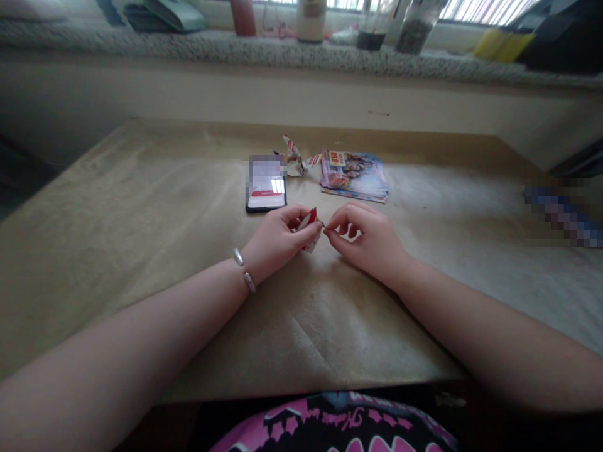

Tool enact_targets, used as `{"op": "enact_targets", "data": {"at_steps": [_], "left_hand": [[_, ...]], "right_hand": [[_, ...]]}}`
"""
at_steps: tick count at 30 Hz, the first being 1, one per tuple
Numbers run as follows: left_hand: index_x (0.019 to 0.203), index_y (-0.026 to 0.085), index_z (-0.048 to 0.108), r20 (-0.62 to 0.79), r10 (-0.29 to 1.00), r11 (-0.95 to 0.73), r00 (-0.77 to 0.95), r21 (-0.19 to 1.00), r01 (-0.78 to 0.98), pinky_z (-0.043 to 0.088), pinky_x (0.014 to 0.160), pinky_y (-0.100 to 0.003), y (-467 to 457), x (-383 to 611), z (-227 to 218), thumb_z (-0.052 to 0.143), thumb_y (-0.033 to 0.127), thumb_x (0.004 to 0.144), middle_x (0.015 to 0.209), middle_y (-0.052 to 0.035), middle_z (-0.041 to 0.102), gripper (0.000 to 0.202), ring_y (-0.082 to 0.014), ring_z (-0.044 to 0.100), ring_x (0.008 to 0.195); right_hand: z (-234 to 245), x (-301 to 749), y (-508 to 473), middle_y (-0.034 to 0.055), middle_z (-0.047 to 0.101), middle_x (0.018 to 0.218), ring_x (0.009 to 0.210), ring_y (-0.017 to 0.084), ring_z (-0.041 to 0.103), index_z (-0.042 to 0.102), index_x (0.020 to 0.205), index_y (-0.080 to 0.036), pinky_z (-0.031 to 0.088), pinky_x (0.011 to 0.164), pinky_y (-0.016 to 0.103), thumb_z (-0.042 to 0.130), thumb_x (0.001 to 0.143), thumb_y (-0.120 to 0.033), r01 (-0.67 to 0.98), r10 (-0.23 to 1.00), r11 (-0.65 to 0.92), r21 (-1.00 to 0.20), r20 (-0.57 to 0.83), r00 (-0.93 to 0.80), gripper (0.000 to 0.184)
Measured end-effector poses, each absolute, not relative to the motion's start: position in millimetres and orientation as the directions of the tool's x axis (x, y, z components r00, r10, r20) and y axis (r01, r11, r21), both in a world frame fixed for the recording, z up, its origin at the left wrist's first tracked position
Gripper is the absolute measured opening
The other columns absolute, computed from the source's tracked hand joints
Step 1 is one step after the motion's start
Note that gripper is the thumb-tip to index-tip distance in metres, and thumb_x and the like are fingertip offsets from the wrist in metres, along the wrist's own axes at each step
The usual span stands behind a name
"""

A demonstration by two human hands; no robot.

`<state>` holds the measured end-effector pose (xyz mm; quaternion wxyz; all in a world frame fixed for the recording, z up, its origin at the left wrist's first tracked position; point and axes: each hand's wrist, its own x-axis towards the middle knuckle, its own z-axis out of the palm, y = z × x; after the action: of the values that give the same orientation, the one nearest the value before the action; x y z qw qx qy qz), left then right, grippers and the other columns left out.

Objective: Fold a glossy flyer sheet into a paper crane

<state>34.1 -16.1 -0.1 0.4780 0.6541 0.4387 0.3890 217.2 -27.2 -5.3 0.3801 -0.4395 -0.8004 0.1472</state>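
Observation:
My left hand (280, 238) and my right hand (365, 237) meet over the middle of the paper-covered table (141, 238). Both pinch a small folded piece of red-and-white paper (311, 227) between fingertips; most of it is hidden by my left fingers. A silver bracelet (245, 271) sits on my left wrist. Just beyond my hands lie a black phone (266, 183) with its screen lit, a finished folded paper figure (296, 160), and a stack of colourful printed sheets (354, 176).
A stone windowsill (282, 53) runs behind the table with jars, a red bottle (243, 16) and a yellow object. A blurred bluish item (563, 210) lies at the table's right edge. The table's near edge is by my lap.

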Motion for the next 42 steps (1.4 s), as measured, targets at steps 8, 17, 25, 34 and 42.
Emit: {"op": "enact_targets", "data": {"at_steps": [8,17,25,34,42], "left_hand": [[0.073,0.015,0.058,0.079,0.944,-0.158,0.321,0.961,0.226,0.034,0.049,-0.019,-16.5,34.5,0.2,0.065,0.039,0.071,0.062,0.0033,0.054,0.025,-0.0075,0.045,0.054],[0.067,0.016,0.054,0.114,0.928,-0.203,0.355,0.953,0.224,0.034,0.050,-0.019,-16.8,35.1,-1.8,0.064,0.033,0.073,0.058,0.0047,0.050,0.021,-0.0067,0.043,0.053],[0.073,0.016,0.058,0.101,0.926,-0.163,0.363,0.976,0.145,0.038,0.052,-0.020,-13.1,32.9,-2.9,0.067,0.037,0.073,0.062,0.0034,0.054,0.023,-0.0080,0.049,0.054],[0.074,0.014,0.062,0.134,0.923,-0.192,0.360,0.972,0.132,0.043,0.058,-0.020,-12.3,31.4,-2.5,0.072,0.050,0.073,0.065,0.0012,0.060,0.037,-0.0092,0.054,0.059],[0.083,0.014,0.066,0.129,0.920,-0.172,0.369,0.981,0.087,0.046,0.062,-0.022,-10.1,29.9,-5.2,0.075,0.052,0.071,0.070,-0.0005,0.065,0.041,-0.0105,0.058,0.063]], "right_hand": [[-7.3,213.2,-27.0,-0.0022,0.056,0.065,0.057,0.011,0.050,0.061,0.075,-0.020,0.041,0.054,0.025,0.063,0.078,-0.027,0.488,0.914,0.405,-0.773,0.325,-0.243,0.008],[-12.0,207.1,-25.4,-0.0048,0.050,0.058,0.052,0.009,0.044,0.058,0.072,-0.019,0.034,0.049,0.023,0.063,0.073,-0.031,0.365,0.957,0.241,-0.899,0.157,-0.246,0.013],[-14.5,210.8,-23.4,-0.0045,0.049,0.061,0.055,0.010,0.044,0.056,0.073,-0.020,0.035,0.052,0.025,0.058,0.072,-0.027,0.309,0.957,0.238,-0.921,0.169,-0.235,0.007],[-13.7,211.2,-23.0,-0.0045,0.050,0.063,0.054,0.009,0.043,0.058,0.076,-0.020,0.035,0.052,0.024,0.063,0.076,-0.033,0.403,0.940,0.300,-0.864,0.196,-0.280,0.014],[-12.4,210.0,-21.5,-0.0046,0.053,0.064,0.054,0.008,0.044,0.061,0.076,-0.019,0.036,0.052,0.024,0.066,0.075,-0.032,0.426,0.937,0.309,-0.850,0.197,-0.287,0.014]]}}
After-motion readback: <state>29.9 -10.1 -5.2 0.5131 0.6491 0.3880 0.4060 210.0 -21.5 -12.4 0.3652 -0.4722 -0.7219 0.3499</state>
